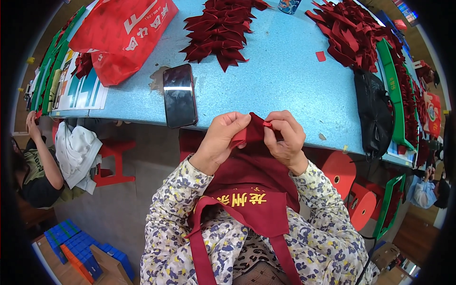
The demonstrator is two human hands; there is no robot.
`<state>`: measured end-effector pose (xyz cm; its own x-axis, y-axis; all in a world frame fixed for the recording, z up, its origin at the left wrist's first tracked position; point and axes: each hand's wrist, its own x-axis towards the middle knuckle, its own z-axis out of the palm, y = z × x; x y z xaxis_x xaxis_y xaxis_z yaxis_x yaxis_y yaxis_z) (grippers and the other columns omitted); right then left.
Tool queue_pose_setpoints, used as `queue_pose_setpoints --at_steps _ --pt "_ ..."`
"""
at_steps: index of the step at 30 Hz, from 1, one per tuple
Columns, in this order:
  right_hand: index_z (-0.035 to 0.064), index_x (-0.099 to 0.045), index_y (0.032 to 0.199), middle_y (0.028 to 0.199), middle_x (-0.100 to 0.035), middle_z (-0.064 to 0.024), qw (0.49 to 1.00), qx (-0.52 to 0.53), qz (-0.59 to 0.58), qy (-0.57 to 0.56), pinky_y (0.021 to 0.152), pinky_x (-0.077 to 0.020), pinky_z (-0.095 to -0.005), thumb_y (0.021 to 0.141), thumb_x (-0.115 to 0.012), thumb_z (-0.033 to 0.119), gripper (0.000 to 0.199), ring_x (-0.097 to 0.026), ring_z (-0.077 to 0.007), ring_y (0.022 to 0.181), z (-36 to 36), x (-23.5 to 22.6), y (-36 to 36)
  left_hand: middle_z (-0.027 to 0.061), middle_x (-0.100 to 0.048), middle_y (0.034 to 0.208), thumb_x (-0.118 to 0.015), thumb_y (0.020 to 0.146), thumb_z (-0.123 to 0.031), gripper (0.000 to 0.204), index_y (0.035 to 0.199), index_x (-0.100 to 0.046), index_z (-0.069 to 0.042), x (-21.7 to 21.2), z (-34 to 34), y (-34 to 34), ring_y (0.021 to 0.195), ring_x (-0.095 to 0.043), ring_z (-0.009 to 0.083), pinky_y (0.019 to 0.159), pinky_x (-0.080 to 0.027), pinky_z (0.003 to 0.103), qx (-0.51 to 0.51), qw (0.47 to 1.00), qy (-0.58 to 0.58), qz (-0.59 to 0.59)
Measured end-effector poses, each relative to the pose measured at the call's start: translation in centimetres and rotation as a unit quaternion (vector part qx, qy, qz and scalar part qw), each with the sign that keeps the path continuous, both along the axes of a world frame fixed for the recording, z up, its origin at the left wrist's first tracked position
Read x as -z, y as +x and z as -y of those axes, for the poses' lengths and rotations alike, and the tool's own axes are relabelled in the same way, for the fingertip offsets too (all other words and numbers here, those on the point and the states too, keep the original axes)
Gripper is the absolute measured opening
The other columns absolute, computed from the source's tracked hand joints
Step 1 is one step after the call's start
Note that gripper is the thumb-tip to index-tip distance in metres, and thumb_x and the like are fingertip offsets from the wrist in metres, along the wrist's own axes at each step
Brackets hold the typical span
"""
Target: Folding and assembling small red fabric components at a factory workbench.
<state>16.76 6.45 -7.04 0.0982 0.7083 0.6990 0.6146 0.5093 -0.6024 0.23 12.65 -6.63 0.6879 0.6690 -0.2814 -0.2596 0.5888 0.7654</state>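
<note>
A seated worker's left hand (222,137) and right hand (285,137) pinch a folded strip of dark red ribbon (254,130) between closed fingertips, just at the near edge of a speckled light-blue desk (285,80), beside a black smartphone (180,95) and heaped dark red fabric bows (221,28).

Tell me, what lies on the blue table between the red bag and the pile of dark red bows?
In the head view, only bare blue table lies between the red bag and the bow pile. The black phone sits nearer, below that gap.
</note>
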Motion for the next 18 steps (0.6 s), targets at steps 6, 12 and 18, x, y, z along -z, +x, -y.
queue_pose_setpoints --at_steps 6,12,18 --pt "-0.0005 -0.053 0.074 0.079 -0.059 -0.0079 0.997 0.032 0.047 0.057 0.049 -0.0402 -0.0245 0.076 -0.058 -0.003 0.006 -0.052 -0.0108 0.06 0.0 -0.3 -0.2 -0.0029 -0.057 0.075 -0.057 0.089 -0.009 0.012 0.096 -0.058 0.0 -0.4 0.7 0.3 0.066 -0.048 0.0008 0.055 -0.039 0.017 -0.051 0.99 0.123 -0.051" --pt "-0.0018 -0.053 0.075 0.082 -0.06 -0.0061 0.857 -0.087 -0.438 -0.258 0.061 -0.0406 -0.0218 0.083 -0.05 -0.001 0.009 -0.05 -0.0082 0.067 0.7 -0.4 -0.3 -0.0027 -0.057 0.081 -0.057 0.089 -0.008 0.016 0.102 -0.057 0.001 -0.4 0.9 0.0 0.07 -0.048 0.0003 0.061 -0.04 0.015 -0.044 0.959 0.262 -0.103" --pt "-0.0023 -0.053 0.075 0.082 -0.06 -0.0055 0.869 -0.094 -0.401 -0.274 0.06 -0.0394 -0.0214 0.084 -0.05 0.0 0.01 -0.05 -0.008 0.067 0.8 0.2 0.4 -0.0027 -0.057 0.084 -0.058 0.088 -0.008 0.014 0.099 -0.057 0.0 0.1 0.4 0.4 0.07 -0.048 0.0006 0.059 -0.04 0.016 0.008 0.978 0.198 -0.062"
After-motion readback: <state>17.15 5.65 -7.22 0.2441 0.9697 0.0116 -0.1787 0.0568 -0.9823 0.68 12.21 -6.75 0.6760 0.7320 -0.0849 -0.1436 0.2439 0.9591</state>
